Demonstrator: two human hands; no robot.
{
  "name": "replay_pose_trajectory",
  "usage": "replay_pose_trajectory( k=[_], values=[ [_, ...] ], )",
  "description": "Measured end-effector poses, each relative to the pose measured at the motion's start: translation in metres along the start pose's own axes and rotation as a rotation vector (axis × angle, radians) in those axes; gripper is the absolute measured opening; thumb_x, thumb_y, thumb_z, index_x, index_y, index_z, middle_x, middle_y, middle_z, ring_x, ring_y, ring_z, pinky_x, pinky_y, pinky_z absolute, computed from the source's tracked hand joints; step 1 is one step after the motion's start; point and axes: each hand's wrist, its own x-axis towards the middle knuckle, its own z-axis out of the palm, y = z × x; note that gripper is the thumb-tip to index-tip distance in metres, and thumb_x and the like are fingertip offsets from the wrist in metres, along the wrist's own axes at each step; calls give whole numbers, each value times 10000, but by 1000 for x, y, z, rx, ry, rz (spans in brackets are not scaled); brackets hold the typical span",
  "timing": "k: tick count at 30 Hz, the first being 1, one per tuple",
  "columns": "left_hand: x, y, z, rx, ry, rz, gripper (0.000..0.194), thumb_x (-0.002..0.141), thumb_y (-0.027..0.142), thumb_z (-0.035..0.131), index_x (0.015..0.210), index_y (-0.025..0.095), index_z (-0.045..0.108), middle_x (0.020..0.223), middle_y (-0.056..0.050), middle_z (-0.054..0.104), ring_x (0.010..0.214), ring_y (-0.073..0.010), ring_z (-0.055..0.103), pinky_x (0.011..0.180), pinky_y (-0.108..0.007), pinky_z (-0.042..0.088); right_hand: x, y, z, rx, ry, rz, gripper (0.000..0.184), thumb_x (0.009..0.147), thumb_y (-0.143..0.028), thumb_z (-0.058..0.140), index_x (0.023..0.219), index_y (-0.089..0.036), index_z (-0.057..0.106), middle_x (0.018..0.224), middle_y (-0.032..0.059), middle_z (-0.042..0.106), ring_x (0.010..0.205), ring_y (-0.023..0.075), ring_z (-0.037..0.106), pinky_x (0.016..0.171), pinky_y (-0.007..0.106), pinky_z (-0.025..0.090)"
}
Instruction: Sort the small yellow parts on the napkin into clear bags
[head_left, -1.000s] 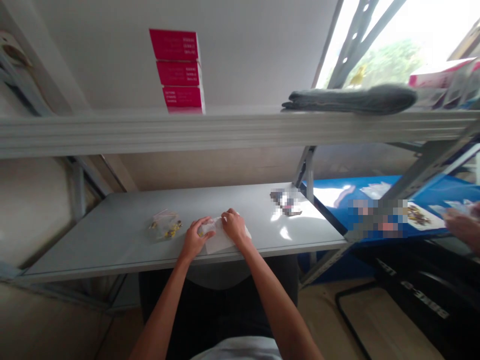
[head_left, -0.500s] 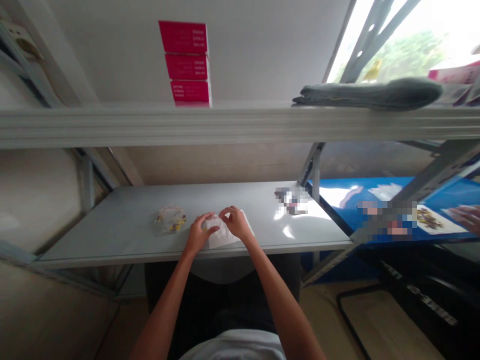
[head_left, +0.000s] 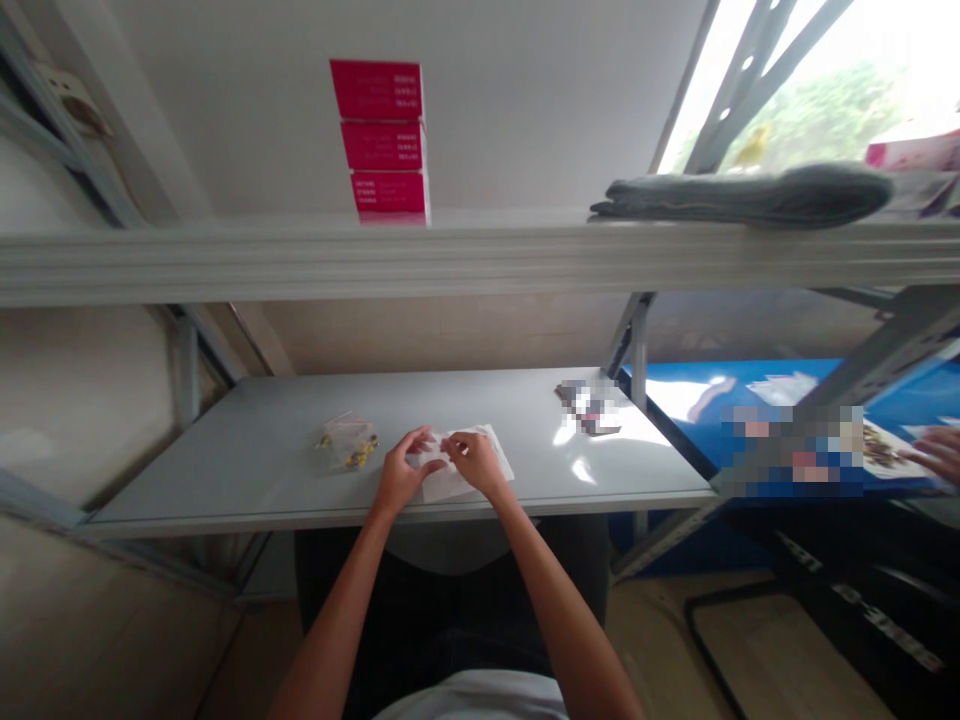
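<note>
A white sheet [head_left: 450, 487], which looks like paper, lies on the grey table near its front edge, under both my hands. My left hand [head_left: 403, 472] rests over the sheet's left side, its fingers curved and the thumb held apart from them. I see nothing held in that gap. Just to the right, my right hand [head_left: 475, 460] is closed in a pinch above the sheet. Whatever its fingertips hold is too small or hidden to name. Left of my hands lies a clear plastic bag [head_left: 349, 434] with small yellow and dark pieces at it.
A grey shelf beam [head_left: 480, 265] crosses above the table [head_left: 262, 450]. Pink-red boxes [head_left: 381, 146] and a folded grey cloth [head_left: 742, 195] sit on it. A blurred-out item [head_left: 589, 407] lies at the table's right. Beyond the metal post, another person's hand [head_left: 941, 455] is over a blue table [head_left: 682, 385].
The whole view has shifted slightly. My right hand's fingers have come down lower and closer to my left hand over the sheet. The bag stays where it was.
</note>
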Motion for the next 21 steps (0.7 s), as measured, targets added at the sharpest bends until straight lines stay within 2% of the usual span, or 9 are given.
replay_pose_trajectory(
  k=[2,4,6,8,10,12,14,17,21],
  values=[
    [-1,1,0,-54,-3,-24,723,703,536,858,1301,190,645,1151,-107,734,943,-226,692,892,-361,542,0,-1,-4,254,68,18,390,923,-483,593,721,-172,715,771,88,770,659,177,689,541,228,464],
    [-2,2,-1,-125,-11,-20,680,807,644,720,1292,172,650,1119,-118,741,888,-210,690,828,-335,547,1,-2,-9,451,95,40,418,898,-531,624,714,-161,690,826,109,780,649,176,702,501,220,476],
    [-2,3,-1,-172,-8,-7,688,909,727,500,1244,153,680,1036,-120,756,809,-195,680,763,-319,542,2,-4,-14,518,120,47,433,851,-551,692,676,-157,656,830,119,779,606,166,698,456,207,465],
    [-2,4,0,-145,-7,-25,705,948,732,393,1175,148,716,941,-105,765,756,-192,673,718,-308,531,2,-7,-18,525,119,42,448,832,-560,724,659,-158,630,806,118,775,555,154,687,419,196,449],
    [-2,5,2,-53,-19,-67,635,929,704,481,1101,153,746,883,-86,769,770,-210,690,719,-306,529,1,-9,-20,529,79,41,449,831,-567,733,678,-160,618,801,113,774,514,147,677,392,194,442],
    [-1,6,3,27,-27,-85,564,894,669,574,1059,163,759,907,-82,779,844,-241,714,768,-318,536,0,-10,-19,543,17,42,435,821,-562,749,715,-163,615,797,98,775,488,142,668,382,195,443],
    [0,7,3,52,0,-72,531,902,649,571,1060,177,758,1001,-91,786,962,-266,718,856,-337,532,-1,-8,-15,584,-34,48,429,814,-567,755,751,-169,608,777,77,769,476,138,660,379,194,438],
    [-1,9,1,42,50,-34,496,949,614,513,1047,192,754,1102,-96,772,1101,-271,684,971,-351,494,-2,-2,-6,591,-43,62,448,796,-598,757,798,-174,609,755,55,756,481,138,652,383,193,422],
    [-2,9,-1,64,9,-32,417,915,569,603,944,182,756,987,-83,772,976,-253,686,893,-329,499,-2,5,3,452,-15,36,455,799,-632,736,830,-189,636,749,43,739,489,131,609,421,216,414]
  ],
)
